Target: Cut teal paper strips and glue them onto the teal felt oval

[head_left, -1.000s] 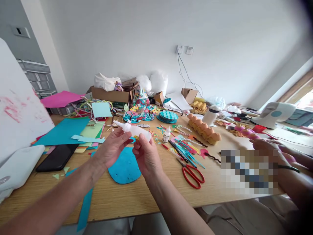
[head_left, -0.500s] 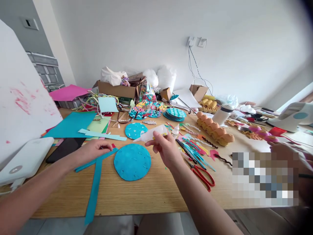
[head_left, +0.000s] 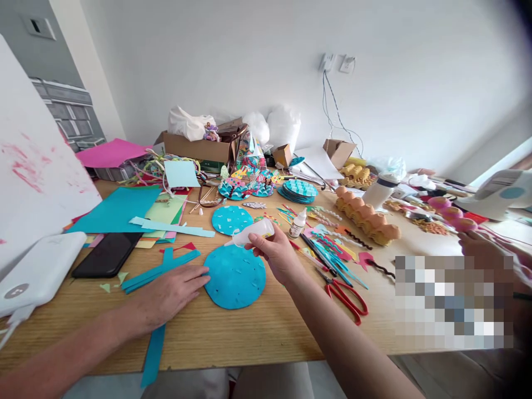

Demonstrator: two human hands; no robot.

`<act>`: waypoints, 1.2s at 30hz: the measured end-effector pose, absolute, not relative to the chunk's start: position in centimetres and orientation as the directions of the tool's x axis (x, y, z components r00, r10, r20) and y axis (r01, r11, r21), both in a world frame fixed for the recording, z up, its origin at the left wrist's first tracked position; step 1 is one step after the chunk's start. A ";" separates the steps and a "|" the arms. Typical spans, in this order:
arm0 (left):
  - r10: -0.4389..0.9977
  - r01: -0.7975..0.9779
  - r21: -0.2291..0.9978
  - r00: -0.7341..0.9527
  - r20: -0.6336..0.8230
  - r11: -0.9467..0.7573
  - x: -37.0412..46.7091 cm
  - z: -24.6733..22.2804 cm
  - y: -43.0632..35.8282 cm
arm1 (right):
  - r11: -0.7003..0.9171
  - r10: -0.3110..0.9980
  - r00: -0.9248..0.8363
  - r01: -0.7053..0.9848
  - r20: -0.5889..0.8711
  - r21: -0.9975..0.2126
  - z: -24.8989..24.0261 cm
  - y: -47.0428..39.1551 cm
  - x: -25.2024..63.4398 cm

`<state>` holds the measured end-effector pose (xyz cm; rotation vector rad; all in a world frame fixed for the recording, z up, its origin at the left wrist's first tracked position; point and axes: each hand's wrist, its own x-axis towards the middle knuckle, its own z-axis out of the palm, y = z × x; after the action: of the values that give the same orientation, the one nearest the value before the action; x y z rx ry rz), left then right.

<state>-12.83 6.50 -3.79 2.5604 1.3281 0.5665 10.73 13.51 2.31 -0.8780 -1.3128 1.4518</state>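
Note:
In my right hand (head_left: 272,249) is a tilted glue bottle (head_left: 254,228), translucent white, its nozzle pointing left over the far edge of a round blue disc (head_left: 235,280). My left hand (head_left: 177,291) lies flat, fingers together and stretched out, with the fingertips at the disc's left edge. Partly under that hand are blue paper strips (head_left: 154,352), one hanging over the table's front edge. A second blue disc (head_left: 233,217) with pale scraps lies just behind. To the right of the held bottle stands a small dropper bottle (head_left: 298,223).
Red-handled scissors (head_left: 347,299) and several pens lie right of my right arm. A black phone (head_left: 107,256) and a white power bank (head_left: 45,271) are at left. Egg cartons (head_left: 368,216) stand at right, near a co-worker's hand (head_left: 484,255). Boxes line the wall.
My left hand has moved down and right from the strips to the disc's edge and flattened. My right hand has brought the glue bottle's tip over the disc, which sits slightly further right in view.

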 end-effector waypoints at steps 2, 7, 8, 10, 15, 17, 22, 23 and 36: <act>0.816 0.726 0.373 0.521 0.251 -0.578 -12.3 -3.7 7.0 | 0.048 0.951 -0.295 -0.162 0.094 -0.986 2.1 13.5 10.5; 0.816 0.682 0.450 0.514 0.266 -0.577 -12.0 -3.4 7.9 | 0.153 0.931 -0.321 -0.089 0.173 -0.984 1.5 13.9 9.2; 0.816 0.676 0.460 0.508 0.276 -0.576 -12.0 -3.5 8.0 | 0.181 0.927 -0.320 -0.076 0.195 -0.981 1.3 14.0 8.9; 0.818 0.670 0.471 0.495 0.293 -0.574 -12.2 -3.7 8.0 | 0.247 0.919 -0.312 -0.019 0.240 -0.969 0.8 14.2 8.5; 0.817 0.666 0.473 0.493 0.301 -0.576 -12.3 -4.0 7.7 | 0.416 0.888 -0.314 0.233 0.337 -0.879 0.1 14.4 7.6; 0.813 0.648 0.492 0.489 0.316 -0.581 -12.2 -3.9 7.6 | 0.454 0.876 -0.323 0.303 0.357 -0.838 0.0 14.2 7.4; 0.809 0.625 0.515 0.478 0.342 -0.587 -11.9 -3.4 7.4 | 0.466 0.876 -0.321 0.375 0.359 -0.802 0.2 13.8 7.1; 0.810 0.623 0.518 0.474 0.346 -0.586 -11.8 -3.4 7.4 | 0.466 0.875 -0.326 0.374 0.356 -0.802 0.3 13.8 7.0; 0.736 0.688 0.276 0.574 0.360 -0.672 -12.0 -4.4 7.6 | 0.458 0.881 -0.323 0.399 0.345 -0.794 0.3 13.5 6.6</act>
<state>-12.01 7.63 -4.36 2.6922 1.2216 0.6914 6.61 13.55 0.25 -1.0730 -1.9117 0.7654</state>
